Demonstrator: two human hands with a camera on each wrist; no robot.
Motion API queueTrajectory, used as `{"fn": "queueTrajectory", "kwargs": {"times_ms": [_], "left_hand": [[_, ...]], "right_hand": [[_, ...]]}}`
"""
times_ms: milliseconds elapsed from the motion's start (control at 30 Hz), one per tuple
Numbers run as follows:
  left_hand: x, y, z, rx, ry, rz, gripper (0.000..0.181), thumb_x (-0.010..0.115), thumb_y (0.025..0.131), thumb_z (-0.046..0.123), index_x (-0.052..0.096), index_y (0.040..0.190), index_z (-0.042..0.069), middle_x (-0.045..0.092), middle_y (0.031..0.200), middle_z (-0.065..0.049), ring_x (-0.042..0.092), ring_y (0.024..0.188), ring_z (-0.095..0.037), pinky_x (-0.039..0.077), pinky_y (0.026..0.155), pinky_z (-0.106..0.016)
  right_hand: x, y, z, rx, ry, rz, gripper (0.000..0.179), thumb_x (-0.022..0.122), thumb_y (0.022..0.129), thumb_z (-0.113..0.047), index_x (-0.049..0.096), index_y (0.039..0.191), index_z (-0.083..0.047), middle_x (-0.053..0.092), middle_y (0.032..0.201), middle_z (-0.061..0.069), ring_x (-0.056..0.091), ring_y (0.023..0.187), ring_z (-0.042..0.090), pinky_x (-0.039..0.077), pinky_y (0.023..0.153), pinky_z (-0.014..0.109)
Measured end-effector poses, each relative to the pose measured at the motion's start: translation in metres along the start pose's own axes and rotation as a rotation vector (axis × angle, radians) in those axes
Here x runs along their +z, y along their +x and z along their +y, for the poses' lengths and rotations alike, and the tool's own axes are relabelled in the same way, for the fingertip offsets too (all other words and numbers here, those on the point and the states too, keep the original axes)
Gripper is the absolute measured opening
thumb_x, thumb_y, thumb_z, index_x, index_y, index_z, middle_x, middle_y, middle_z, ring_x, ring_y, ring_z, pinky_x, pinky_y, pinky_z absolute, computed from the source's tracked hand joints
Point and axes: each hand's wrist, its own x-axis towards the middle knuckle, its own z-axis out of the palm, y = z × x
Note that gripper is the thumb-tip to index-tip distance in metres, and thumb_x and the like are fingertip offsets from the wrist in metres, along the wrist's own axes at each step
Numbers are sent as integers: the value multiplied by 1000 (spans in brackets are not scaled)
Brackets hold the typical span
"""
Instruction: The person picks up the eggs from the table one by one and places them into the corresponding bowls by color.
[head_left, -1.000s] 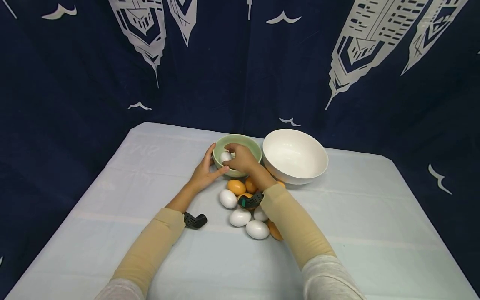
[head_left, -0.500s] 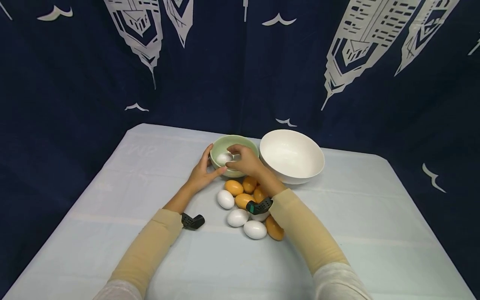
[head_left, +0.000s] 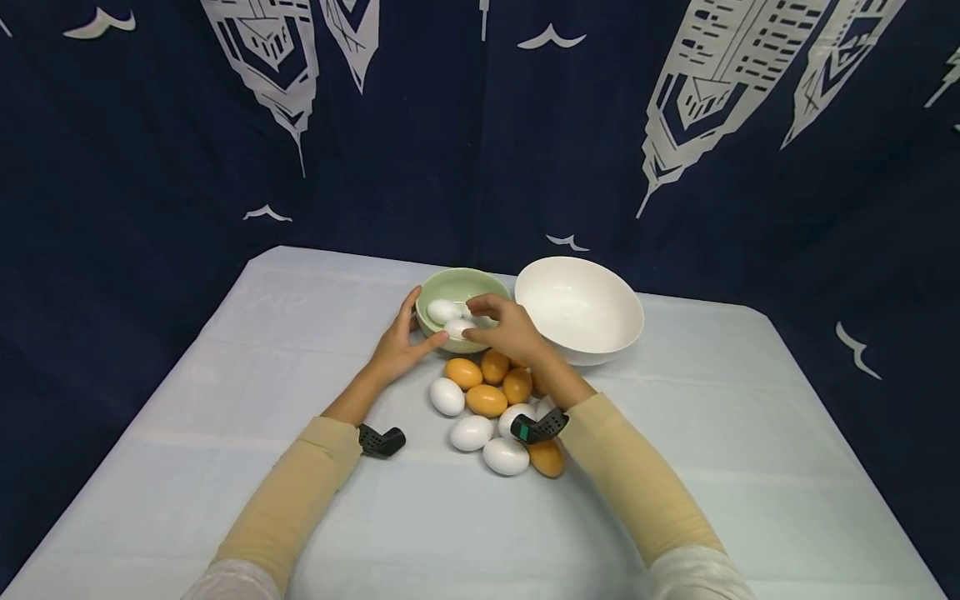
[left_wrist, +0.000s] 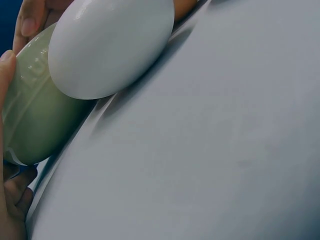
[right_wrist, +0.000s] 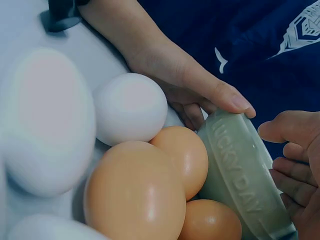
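Observation:
A green bowl (head_left: 467, 282) stands at the back of the table, with several white eggs (head_left: 444, 311) in it, partly hidden by a hand. My left hand (head_left: 396, 346) grips the bowl from the left, thumb at the near rim and fingers round the outer side. Over the bowl's right part is my right hand (head_left: 512, 331), thumb and fingers apart, with no egg visible between them. In the right wrist view, raised "LUCKY DAY" lettering marks the bowl's wall (right_wrist: 235, 175), and the right hand's loose fingers are beside its rim.
A larger white bowl (head_left: 581, 304) stands just right of the green one. In front of both lie loose eggs, several brown (head_left: 486, 401) and several white (head_left: 472, 433), close together. A dark blue printed cloth (head_left: 420, 167) hangs behind the white-covered table (head_left: 405, 517).
My right hand has let go of a white egg in the green bowl and drawn slightly right. More of the eggs in the bowl show now. The left hand stays on the bowl.

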Motion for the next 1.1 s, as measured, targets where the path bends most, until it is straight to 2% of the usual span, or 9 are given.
{"fn": "queueTrajectory", "kwargs": {"times_ms": [233,467,633,800,933,1100], "left_hand": [[1,1,-4,8,-6,1,92,69,91,37,9,158,21,29,155,-14,47,128,-35,26,111,-52],[2,2,-4,6,-5,0,92,69,91,38,8,158,21,28,155,-14,46,129,-35,26,111,-51],[2,1,-4,6,-1,4,92,69,91,36,8,158,23,27,156,-14,45,130,-35,26,111,-52],[2,1,-4,5,7,13,91,70,91,34,8,158,22,28,155,-14,46,128,-35,26,111,-52],[2,1,-3,7,9,16,92,70,90,34,9,158,22,29,154,-14,47,128,-35,27,110,-52],[2,0,-1,11,2,13,92,71,90,34,9,158,21,30,153,-15,47,128,-35,27,110,-53]], "right_hand": [[-5,-16,0,-13,89,-6,48,74,86,-11,57,128,6,59,129,19,55,122,29,41,103,43],[-9,-32,2,-14,181,10,48,73,86,-7,56,128,8,58,129,22,55,122,29,42,103,40],[-12,-42,3,-27,229,23,47,73,87,-6,55,127,10,56,129,26,53,122,32,38,106,45],[-14,-52,7,-44,261,44,45,72,87,-4,56,126,9,57,127,26,53,122,35,35,108,47],[-15,-63,12,-47,268,60,43,72,86,-2,57,125,8,58,126,26,53,122,36,36,108,44],[-19,-76,19,-52,292,63,44,71,86,1,55,126,10,55,128,30,52,122,39,36,108,46]]}}
